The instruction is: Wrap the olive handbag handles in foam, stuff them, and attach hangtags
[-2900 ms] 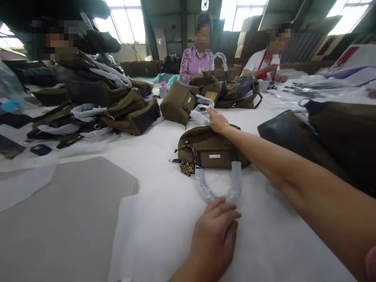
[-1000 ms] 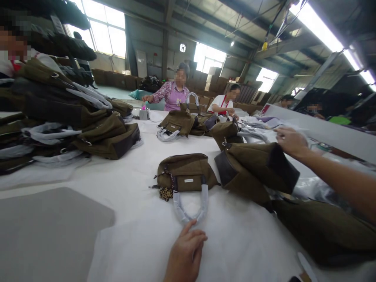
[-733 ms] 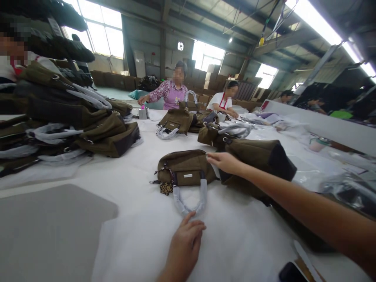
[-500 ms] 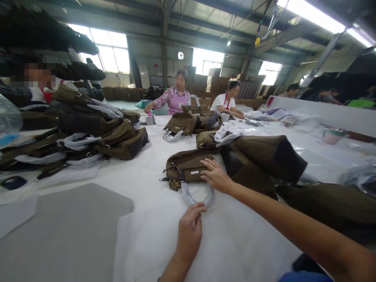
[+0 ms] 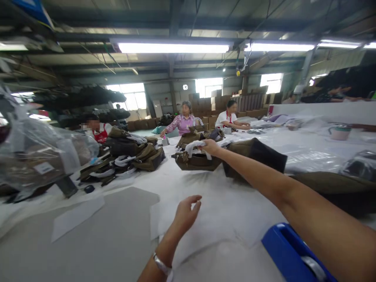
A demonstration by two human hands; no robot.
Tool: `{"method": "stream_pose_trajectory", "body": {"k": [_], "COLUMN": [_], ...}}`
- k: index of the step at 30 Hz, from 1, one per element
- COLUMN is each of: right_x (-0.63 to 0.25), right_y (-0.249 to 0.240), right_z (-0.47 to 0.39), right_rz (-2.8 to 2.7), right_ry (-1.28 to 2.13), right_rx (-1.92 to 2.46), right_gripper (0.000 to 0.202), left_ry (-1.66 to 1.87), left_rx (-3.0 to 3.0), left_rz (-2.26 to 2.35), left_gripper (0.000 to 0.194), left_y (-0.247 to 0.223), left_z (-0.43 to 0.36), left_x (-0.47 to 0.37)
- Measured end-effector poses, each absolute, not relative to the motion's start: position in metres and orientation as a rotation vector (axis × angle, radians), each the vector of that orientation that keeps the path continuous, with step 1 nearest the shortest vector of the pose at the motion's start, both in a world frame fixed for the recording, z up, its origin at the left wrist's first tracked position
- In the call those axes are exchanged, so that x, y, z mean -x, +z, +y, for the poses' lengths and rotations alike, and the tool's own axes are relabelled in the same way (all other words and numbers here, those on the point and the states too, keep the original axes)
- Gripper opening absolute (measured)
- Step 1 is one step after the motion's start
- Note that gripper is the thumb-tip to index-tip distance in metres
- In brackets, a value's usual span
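An olive-green handbag [image 5: 202, 163] hangs or tilts at the middle of the table, its handle wrapped in white padding [image 5: 194, 145]. My right hand [image 5: 210, 147] is closed around that wrapped handle, with the arm reaching in from the lower right. Nearer to me, my left hand [image 5: 188, 211] is above the white table covering [image 5: 217, 235], thumb and fingers apart, holding nothing. A small dark charm [image 5: 185, 156] is at the bag's left end. Just right of the bag lies another olive bag with a black base [image 5: 258, 154].
A pile of olive bags [image 5: 136, 154] lies at the left, beside clear plastic packaging [image 5: 44, 145]. A blue tape dispenser [image 5: 289, 250] stands at the lower right. Across the table are a person in a pink apron [image 5: 184, 123] and another in white [image 5: 229, 117]. A cup [image 5: 340, 131] stands right.
My right hand has moved onto the wrapped handle and the bag has been raised. My left hand has let go of the handle. The view has shifted, bringing the blue dispenser into sight.
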State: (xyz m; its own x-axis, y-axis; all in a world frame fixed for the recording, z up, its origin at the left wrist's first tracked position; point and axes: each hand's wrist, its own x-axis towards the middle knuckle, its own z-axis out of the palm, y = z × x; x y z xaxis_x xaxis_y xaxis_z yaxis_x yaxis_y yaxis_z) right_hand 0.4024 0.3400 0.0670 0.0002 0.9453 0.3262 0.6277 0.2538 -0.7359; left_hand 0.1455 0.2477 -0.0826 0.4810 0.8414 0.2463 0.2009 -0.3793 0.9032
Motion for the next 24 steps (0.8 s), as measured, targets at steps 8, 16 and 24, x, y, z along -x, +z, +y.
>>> {"method": "stream_pose_trajectory", "body": {"k": [8, 16, 24], "right_x": [-0.344, -0.285, -0.272], "right_y": [0.203, 0.139, 0.064], "right_z": [0.212, 0.048, -0.063], "right_rz": [-1.687, -1.765, -1.723], "right_ry": [0.636, 1.088, 1.219], "right_rx": [1.195, 1.055, 1.13], "right_gripper": [0.042, 0.067, 0.056], "left_ry": [1.304, 1.606, 1.44], "left_rx": [-1.79, -2.325, -2.287], "left_rz": [1.043, 1.122, 1.481], "left_gripper": [0.051, 0.037, 0.022], "left_y": [-0.019, 0.011, -0.022], "left_z": [0.146, 0.01, -0.072], "left_x": [-0.074, -0.051, -0.006]}}
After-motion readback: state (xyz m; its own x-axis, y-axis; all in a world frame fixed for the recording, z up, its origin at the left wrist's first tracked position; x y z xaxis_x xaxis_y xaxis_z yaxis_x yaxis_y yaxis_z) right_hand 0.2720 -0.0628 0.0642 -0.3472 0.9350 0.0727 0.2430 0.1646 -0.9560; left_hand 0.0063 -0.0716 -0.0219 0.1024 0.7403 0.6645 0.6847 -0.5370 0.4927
